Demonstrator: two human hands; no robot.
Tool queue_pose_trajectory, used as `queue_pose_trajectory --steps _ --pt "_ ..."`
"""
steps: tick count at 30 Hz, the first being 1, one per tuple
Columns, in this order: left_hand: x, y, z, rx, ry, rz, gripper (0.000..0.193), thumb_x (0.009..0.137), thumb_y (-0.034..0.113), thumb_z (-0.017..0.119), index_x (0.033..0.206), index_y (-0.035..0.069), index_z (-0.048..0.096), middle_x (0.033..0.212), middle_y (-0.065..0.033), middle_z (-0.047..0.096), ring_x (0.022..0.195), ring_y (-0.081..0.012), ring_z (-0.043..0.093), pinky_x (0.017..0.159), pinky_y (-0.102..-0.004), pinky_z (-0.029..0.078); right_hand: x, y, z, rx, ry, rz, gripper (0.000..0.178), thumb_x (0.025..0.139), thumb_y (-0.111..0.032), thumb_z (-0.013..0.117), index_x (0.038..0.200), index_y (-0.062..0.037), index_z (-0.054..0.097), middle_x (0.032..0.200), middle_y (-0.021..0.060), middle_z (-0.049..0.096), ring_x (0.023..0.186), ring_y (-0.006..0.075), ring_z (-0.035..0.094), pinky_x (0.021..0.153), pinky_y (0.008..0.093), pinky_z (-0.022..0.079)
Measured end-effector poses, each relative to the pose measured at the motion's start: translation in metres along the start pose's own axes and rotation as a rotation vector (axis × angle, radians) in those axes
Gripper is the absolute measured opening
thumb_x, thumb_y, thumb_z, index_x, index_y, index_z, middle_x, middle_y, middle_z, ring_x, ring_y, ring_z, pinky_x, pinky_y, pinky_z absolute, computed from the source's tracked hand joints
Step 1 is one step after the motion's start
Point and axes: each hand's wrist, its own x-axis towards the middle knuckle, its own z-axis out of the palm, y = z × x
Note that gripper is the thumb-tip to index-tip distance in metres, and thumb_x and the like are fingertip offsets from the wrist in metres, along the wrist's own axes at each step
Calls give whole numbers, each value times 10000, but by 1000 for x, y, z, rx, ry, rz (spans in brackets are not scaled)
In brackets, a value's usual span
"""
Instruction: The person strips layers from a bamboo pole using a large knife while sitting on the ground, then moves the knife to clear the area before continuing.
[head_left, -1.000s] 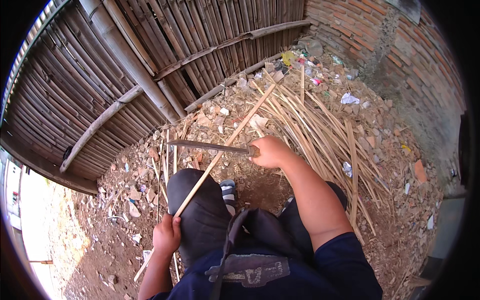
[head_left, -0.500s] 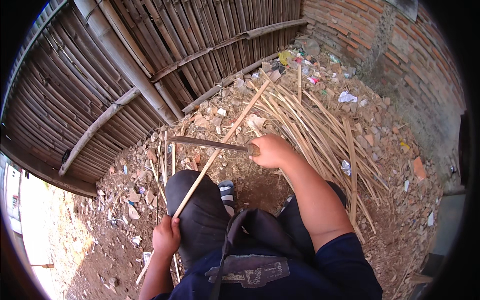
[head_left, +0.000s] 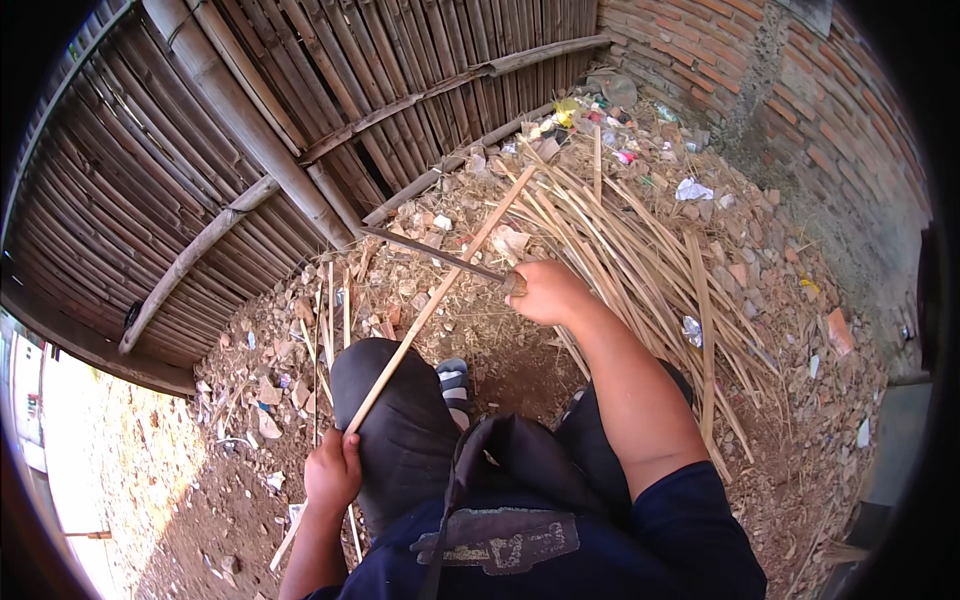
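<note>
My left hand [head_left: 333,472] is closed around the near end of a long, pale bamboo strip [head_left: 415,332]. The strip slants across my left knee, its far end reaching up toward the pile of strips. In my right hand [head_left: 550,294] is the wooden handle of a long, dark-bladed machete [head_left: 425,250]. Its blade points to the far left and crosses the strip in its farther half; whether metal and bamboo touch I cannot tell.
Many split bamboo strips [head_left: 625,265] lie heaped ahead to the right. A few thinner strips [head_left: 331,315] stand beyond my left knee. Rubble and litter cover the dirt ground [head_left: 250,500]. A bamboo wall [head_left: 400,50] rises at far left, a brick wall [head_left: 690,50] at far right.
The machete has shifted farther along the strip, away from me, and its tip has swung up and outward. My right hand has risen slightly; my left hand stays put.
</note>
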Motion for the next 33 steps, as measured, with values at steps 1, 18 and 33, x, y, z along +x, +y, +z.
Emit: queue_pose_trajectory --steps 1,18,33 --pt "0 -1 0 -4 -5 0 317 1048 310 553 873 46 535 646 -235 619 605 -483 625 554 -584 477 -1 -3 1 -44 -25 -29 318 839 -277 739 1093 -87 722 1052 185 730 1027 369 693 891 464 551" --pt "-1 -9 5 -16 -1 -16 311 1046 311 561 872 53 545 637 -229 622 604 -483 631 552 -575 480 -3 -13 8 -101 -18 -146 360 809 -249 774 1117 -66 735 1013 211 729 1002 390 694 892 486 543" --pt "1 -6 5 -31 -10 -25 338 1056 307 542 850 39 529 669 -244 616 643 -489 624 585 -574 465 -8 -17 12 -146 17 -192 282 788 -228 733 1054 -133 729 976 171 726 967 376 709 842 495 566"
